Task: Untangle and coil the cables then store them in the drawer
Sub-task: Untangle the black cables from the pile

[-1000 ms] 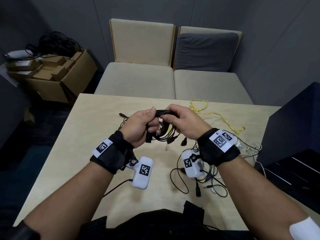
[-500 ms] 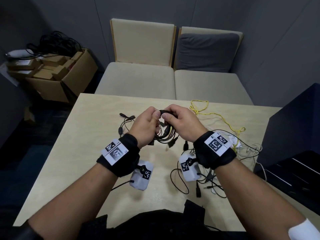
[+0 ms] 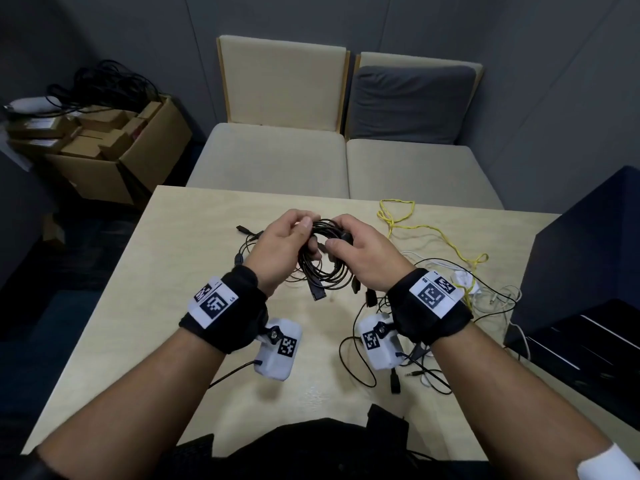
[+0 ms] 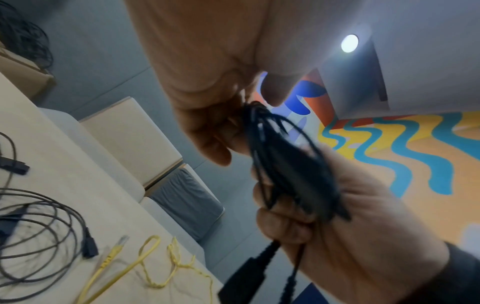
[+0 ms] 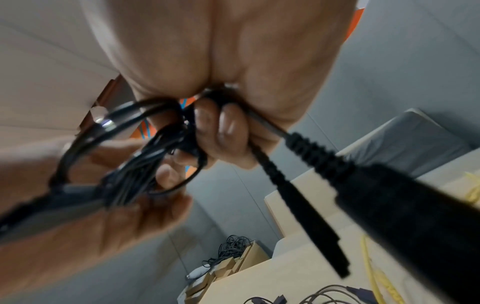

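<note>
Seen from the head, the left hand point(image 3: 277, 251) and the right hand point(image 3: 360, 254) both closed their grip on one coil of black cable point(image 3: 323, 258), held up above the pale bench point(image 3: 145, 271) near its middle. A flat black plug point(image 3: 317, 292) hung from the bottom of the coil.

Only the head view showed the rest of the bench: a loose yellow cable point(image 3: 408, 226) at the far right side, a tangle of thin black and white cables point(image 3: 485, 296) beside the right wrist, and more black cable point(image 3: 247, 237) behind the left hand.

The left wrist view showed fingers point(image 4: 205, 131) of the left hand curled against the top of the bundle. The right wrist view, blurred, showed fingertips point(image 5: 226, 127) of the right hand pressed around the strands and a ribbed plug point(image 5: 363, 185) trailing close to the lens.

On the floor at the far left stood a cardboard box point(image 3: 131, 157) holding smaller brown boxes point(image 3: 100, 133), with a heap of dark cables point(image 3: 104, 83) on top.
</note>
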`<state>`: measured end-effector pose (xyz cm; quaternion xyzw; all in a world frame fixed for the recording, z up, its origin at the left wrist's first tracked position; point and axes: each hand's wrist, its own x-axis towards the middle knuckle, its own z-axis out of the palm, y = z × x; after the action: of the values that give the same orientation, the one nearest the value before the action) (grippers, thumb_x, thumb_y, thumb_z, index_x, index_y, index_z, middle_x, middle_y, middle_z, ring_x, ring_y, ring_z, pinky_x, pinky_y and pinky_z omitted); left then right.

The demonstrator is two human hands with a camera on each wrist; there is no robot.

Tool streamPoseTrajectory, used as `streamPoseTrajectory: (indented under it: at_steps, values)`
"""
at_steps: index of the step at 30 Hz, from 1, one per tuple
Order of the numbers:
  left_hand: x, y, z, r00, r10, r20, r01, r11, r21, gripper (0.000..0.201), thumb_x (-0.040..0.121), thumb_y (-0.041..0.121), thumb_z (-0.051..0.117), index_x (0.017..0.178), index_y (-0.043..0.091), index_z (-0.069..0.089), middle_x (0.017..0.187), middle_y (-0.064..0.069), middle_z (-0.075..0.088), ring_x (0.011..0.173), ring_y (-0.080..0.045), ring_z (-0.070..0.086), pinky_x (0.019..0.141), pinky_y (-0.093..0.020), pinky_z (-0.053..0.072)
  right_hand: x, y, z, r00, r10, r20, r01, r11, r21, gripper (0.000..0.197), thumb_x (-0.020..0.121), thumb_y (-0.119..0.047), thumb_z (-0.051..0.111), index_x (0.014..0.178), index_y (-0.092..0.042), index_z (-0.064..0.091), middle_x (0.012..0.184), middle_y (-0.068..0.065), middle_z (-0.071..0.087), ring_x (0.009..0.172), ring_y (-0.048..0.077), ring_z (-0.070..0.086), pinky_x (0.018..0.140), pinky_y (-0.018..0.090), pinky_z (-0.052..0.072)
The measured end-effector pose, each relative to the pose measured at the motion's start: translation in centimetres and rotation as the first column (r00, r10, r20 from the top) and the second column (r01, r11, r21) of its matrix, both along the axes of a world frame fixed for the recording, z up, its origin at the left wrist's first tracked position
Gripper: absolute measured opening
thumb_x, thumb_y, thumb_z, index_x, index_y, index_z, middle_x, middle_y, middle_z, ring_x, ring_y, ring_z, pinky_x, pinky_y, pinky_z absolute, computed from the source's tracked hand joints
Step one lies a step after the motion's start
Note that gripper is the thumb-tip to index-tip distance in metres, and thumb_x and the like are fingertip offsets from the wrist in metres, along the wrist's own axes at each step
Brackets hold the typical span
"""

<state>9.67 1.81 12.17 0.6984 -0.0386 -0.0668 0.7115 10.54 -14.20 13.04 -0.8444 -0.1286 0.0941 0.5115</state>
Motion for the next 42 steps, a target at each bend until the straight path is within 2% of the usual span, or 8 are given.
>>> streamPoseTrajectory:
  at_steps: [2,9,13,20,23,25,28,42]
  values:
    - [0.1,-0.5,0.0,1.0,0.007,0.02,-0.008,1.0,0.025,0.018,0.102,0.019,0.039,0.098,0.018,0.057,0.066,-0.005,0.053,0.051,-0.013,0.053,0.062,-0.032,0.046,0.0,0.3,-0.1,1.0,0.002,0.018,-0.001,1.0,-0.025,0.011,0.091,-0.015,0.055,0.1,-0.02,0.055,0.076,-0.005,0.059,0.07,0.011,0.052,0.07,0.032,0.045]
    - [0.2,-0.9,-0.6,0.967,0.199,0.158,-0.217,0.97,0.105,0.023,0.099,0.016,0.044,0.08,0.018,0.056,0.052,0.011,0.051,0.043,-0.007,0.04,0.048,-0.028,0.033,-0.7,-0.3,0.2,0.997,0.052,-0.052,-0.05,0.998,0.049,0.034,0.091,-0.02,0.062,0.123,-0.019,0.052,0.081,-0.011,0.057,0.054,-0.006,0.051,0.051,0.008,0.036]
    - [0.3,-0.7,0.1,0.968,0.235,0.091,-0.234,0.972,-0.023,0.024,0.1,0.012,0.042,0.079,0.014,0.053,0.043,0.012,0.036,0.038,-0.007,0.027,0.04,-0.02,0.026,-0.7,-1.8,0.1,0.995,0.081,-0.058,-0.087,0.99,-0.11,0.01,0.094,-0.021,0.058,0.088,-0.012,0.058,0.063,-0.002,0.056,0.049,0.004,0.048,0.053,0.02,0.039]
    - [0.5,-0.6,0.9,0.975,0.214,0.053,-0.207,0.972,-0.114,0.024,0.101,0.01,0.04,0.08,0.012,0.052,0.045,0.012,0.03,0.039,-0.004,0.022,0.037,-0.015,0.02,-0.4,-1.9,-1.6,0.999,0.032,0.016,-0.017,0.83,-0.558,0.026,0.099,-0.04,0.042,0.089,-0.022,0.058,0.102,0.001,0.047,0.099,0.018,0.042,0.084,0.034,0.035]
    - [0.5,-0.9,0.7,0.977,0.209,0.032,-0.202,0.968,-0.15,0.025,0.101,0.01,0.039,0.08,0.012,0.051,0.045,0.011,0.028,0.038,-0.004,0.021,0.036,-0.015,0.02,-0.3,-1.3,-1.2,0.995,-0.096,-0.01,0.085,0.92,-0.382,0.023,0.098,-0.028,0.048,0.084,-0.016,0.061,0.09,0.011,0.062,0.078,0.02,0.056,0.074,0.032,0.045]
    - [0.5,-1.0,0.7,0.978,0.207,0.031,-0.199,0.967,-0.158,0.025,0.101,0.01,0.038,0.08,0.011,0.05,0.045,0.011,0.027,0.038,-0.004,0.02,0.036,-0.014,0.02,-0.6,-0.3,-0.8,0.968,-0.182,-0.175,0.183,0.983,-0.008,0.023,0.098,-0.014,0.048,0.08,-0.019,0.061,0.075,0.009,0.064,0.057,0.017,0.056,0.065,0.035,0.054]
    - [0.7,-1.1,1.1,0.976,0.214,0.027,-0.207,0.965,-0.161,0.024,0.101,0.01,0.038,0.081,0.011,0.049,0.045,0.01,0.026,0.037,-0.003,0.02,0.036,-0.014,0.02,-0.4,0.7,-0.4,0.935,-0.15,-0.32,0.271,0.885,0.378,0.029,0.097,0.004,0.042,0.088,-0.014,0.064,0.081,0.011,0.061,0.06,0.019,0.058,0.061,0.029,0.058]
    - [0.9,-1.1,0.9,0.973,0.215,0.081,-0.206,0.973,-0.104,0.023,0.101,0.013,0.041,0.08,0.013,0.049,0.051,0.01,0.036,0.043,-0.005,0.028,0.038,-0.018,0.022,-0.1,1.0,0.0,0.898,0.042,-0.439,0.321,0.619,0.717,0.032,0.091,0.016,0.034,0.093,-0.004,0.059,0.079,0.006,0.068,0.069,0.016,0.068,0.06,0.027,0.055]
